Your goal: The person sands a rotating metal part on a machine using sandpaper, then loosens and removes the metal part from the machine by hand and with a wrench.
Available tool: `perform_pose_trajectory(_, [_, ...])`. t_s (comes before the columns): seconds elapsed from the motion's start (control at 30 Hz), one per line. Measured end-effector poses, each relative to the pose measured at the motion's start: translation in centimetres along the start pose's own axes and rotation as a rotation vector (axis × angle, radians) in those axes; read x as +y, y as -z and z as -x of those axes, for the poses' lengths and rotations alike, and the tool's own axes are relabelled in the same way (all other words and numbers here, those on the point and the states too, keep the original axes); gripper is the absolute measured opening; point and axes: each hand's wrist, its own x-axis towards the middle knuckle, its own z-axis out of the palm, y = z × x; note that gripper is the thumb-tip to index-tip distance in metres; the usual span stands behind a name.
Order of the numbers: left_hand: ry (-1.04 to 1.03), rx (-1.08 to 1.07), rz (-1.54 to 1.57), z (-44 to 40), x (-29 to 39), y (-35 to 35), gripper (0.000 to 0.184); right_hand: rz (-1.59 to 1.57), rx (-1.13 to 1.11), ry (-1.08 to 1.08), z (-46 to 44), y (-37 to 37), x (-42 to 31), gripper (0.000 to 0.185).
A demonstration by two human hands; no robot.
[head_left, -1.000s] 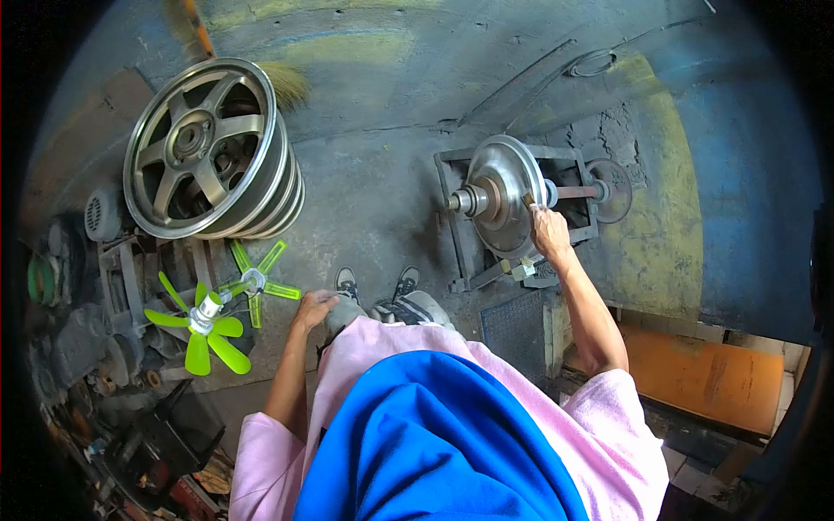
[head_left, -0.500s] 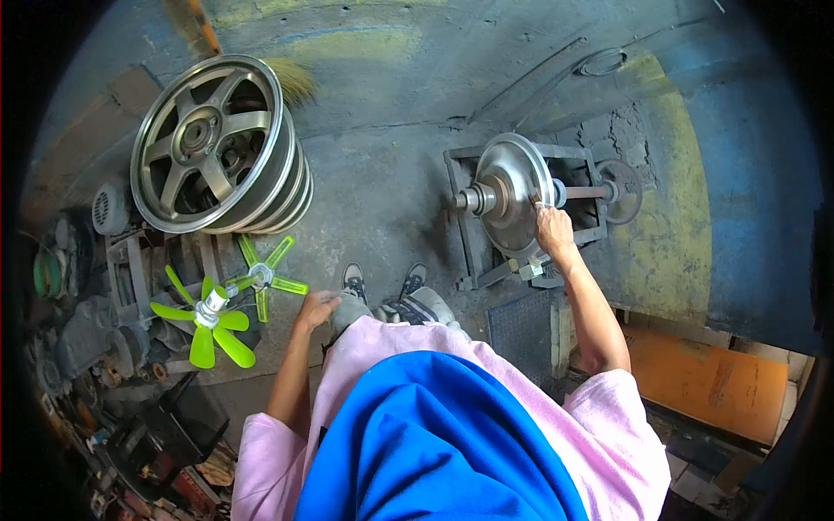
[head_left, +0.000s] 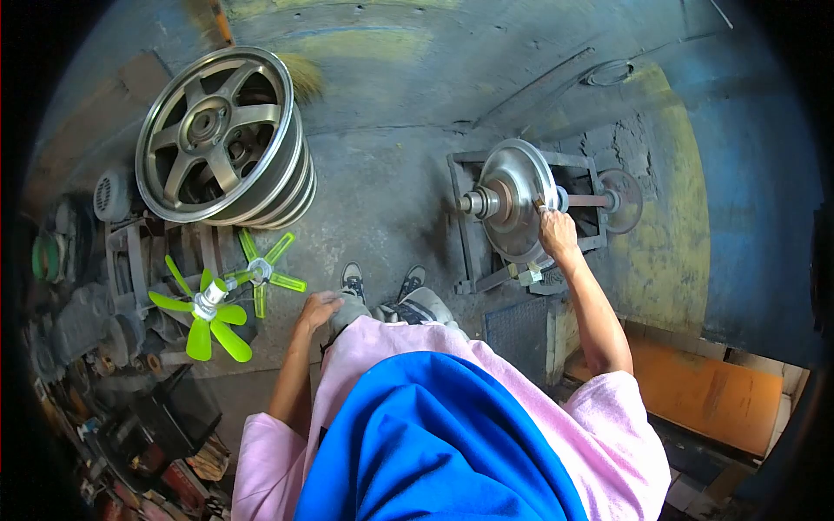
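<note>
My right hand (head_left: pixel 558 233) is closed at the near right edge of a round silver metal disc (head_left: pixel 511 215). Its fingers are curled, and a small brown bit shows at the fingertips where they meet the disc; I cannot make out what it is. The disc sits upright on a horizontal shaft (head_left: pixel 592 201), with stepped collars (head_left: pixel 476 203) on its left side. A metal frame (head_left: pixel 461 221) stands under it. My left hand (head_left: pixel 321 308) lies open on my left knee, fingers stretched out and holding nothing.
Stacked alloy wheels (head_left: pixel 217 139) stand at the upper left. Near them are a lime-green fan (head_left: pixel 208 308) and a second bladed green piece (head_left: pixel 261 267). Dark machine parts crowd the left side. An orange board (head_left: pixel 708 391) lies at the right, and a dark textured plate (head_left: pixel 514 339) lies by the frame.
The view has shifted slightly. My right hand stays at the disc's edge, with the brown bit at its fingertips showing more clearly. My left hand keeps its place on the knee.
</note>
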Motion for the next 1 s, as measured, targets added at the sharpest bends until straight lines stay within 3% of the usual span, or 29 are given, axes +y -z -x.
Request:
perform_pose_trajectory(0.07, [0.05, -0.025, -0.088, 0.7, 1.0, 0.2, 0.049, 0.012, -0.012, -0.002, -0.4, -0.2, 0.1, 0.018])
perform_pose_trajectory(0.4, [0.063, -0.005, 0.046, 0.5, -2.2, 0.4, 0.048, -0.272, 0.121, -0.192, 0.4, -0.5, 0.6, 0.025])
perform_pose_trajectory(0.47, [0.065, -0.029, -0.138, 1.0, -0.5, 0.5, 0.049, -0.213, 0.118, -0.194, 0.8, -0.1, -0.2, 0.025])
perform_pose_trajectory(0.67, [0.1, -0.012, 0.0, -1.3, -2.9, -0.1, 0.045, -0.134, 0.173, -0.242, 1.8, -0.5, -1.9, 0.02])
perform_pose_trajectory(0.87, [0.181, -0.066, -0.106, -1.2, -1.0, -1.8, 0.046, -0.138, 0.245, -0.277, 1.3, -1.9, -2.4, 0.024])
perform_pose_trajectory(1.0, [0.003, -0.035, -0.339, -1.5, -1.8, -2.5, 0.047, -0.127, 0.324, -0.244, 0.6, -1.7, -2.2, 0.024])
